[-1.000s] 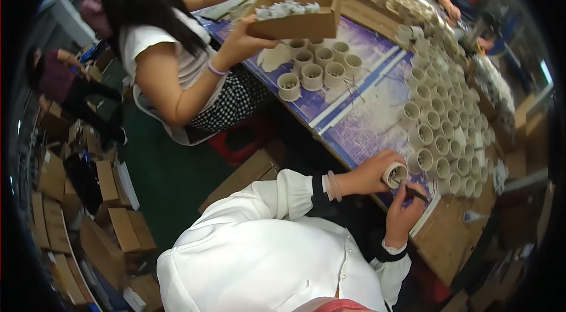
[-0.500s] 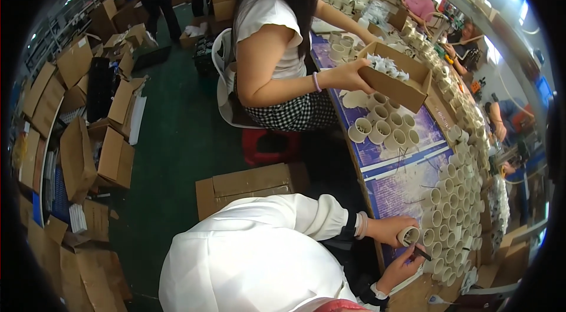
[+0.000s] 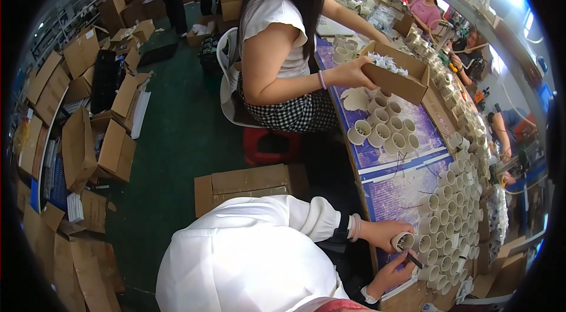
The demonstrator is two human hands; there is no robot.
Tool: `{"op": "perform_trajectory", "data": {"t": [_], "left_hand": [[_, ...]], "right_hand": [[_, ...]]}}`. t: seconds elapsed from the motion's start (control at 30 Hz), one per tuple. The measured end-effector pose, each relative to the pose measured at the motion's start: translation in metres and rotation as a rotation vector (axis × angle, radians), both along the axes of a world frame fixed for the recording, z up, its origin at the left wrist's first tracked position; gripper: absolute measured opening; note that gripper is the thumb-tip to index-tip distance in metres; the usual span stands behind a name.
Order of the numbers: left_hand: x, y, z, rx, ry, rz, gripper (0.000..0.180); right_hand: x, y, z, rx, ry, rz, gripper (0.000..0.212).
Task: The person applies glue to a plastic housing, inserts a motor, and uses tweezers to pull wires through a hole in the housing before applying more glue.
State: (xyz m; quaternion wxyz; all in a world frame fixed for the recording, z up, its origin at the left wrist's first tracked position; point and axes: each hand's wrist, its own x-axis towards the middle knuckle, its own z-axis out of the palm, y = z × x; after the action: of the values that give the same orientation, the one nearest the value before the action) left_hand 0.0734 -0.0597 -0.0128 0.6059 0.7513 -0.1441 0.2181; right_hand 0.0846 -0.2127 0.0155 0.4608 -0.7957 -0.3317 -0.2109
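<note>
At the table's near edge, my left hand (image 3: pixel 383 233) is closed around a cream-coloured cup (image 3: pixel 403 242), its mouth tilted toward me. Small pieces lie inside it, too small to make out. Just below, my right hand (image 3: pixel 394 273) grips a slim dark tool (image 3: pixel 415 261) close to the cup's rim; its exact kind does not show. Right beside both hands stand many similar cream cups (image 3: pixel 443 218) in tight rows, with thin dark wires sticking out of some.
A co-worker (image 3: pixel 283 47) sits further along the table, holding a cardboard box (image 3: pixel 407 85) of white pieces. More cups (image 3: pixel 395 142) stand before that person on the purple table covering (image 3: pixel 383 194). Cartons (image 3: pixel 82 147) are piled at left; another carton (image 3: pixel 247 182) lies beside me.
The view has shifted slightly. My hands, the cup and the dark tool are a little further left and lower in the picture. Both hands keep their hold.
</note>
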Motion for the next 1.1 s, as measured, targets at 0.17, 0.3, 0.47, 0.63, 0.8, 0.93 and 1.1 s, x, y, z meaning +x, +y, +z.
{"op": "perform_trajectory", "data": {"t": [0.17,0.3,0.47,0.63,0.8,0.93,1.1], "left_hand": [[0.004,-0.003,-0.008,-0.004,-0.04,-0.002,0.058],[0.001,-0.001,-0.005,0.012,0.0,-0.016,0.06],[0.0,0.0,-0.001,0.032,0.015,-0.027,0.061],[-0.001,-0.001,0.001,-0.015,-0.021,-0.004,0.059],[0.0,0.0,-0.002,0.012,0.018,-0.03,0.06],[0.002,-0.001,-0.004,0.017,-0.002,-0.029,0.058],[-0.002,0.002,-0.003,0.012,0.012,-0.021,0.058]], "right_hand": [[-0.004,0.003,0.001,0.067,0.099,0.004,0.016],[-0.002,0.003,-0.005,0.09,0.058,-0.005,0.016],[-0.001,0.001,-0.01,0.047,0.042,0.0,0.017],[0.002,0.002,-0.014,0.034,0.001,-0.027,0.019],[-0.004,0.005,-0.008,0.131,0.084,-0.015,0.019],[-0.005,0.004,-0.009,0.169,0.074,-0.036,0.017],[-0.007,0.001,-0.008,0.135,0.112,-0.005,0.011]]}}
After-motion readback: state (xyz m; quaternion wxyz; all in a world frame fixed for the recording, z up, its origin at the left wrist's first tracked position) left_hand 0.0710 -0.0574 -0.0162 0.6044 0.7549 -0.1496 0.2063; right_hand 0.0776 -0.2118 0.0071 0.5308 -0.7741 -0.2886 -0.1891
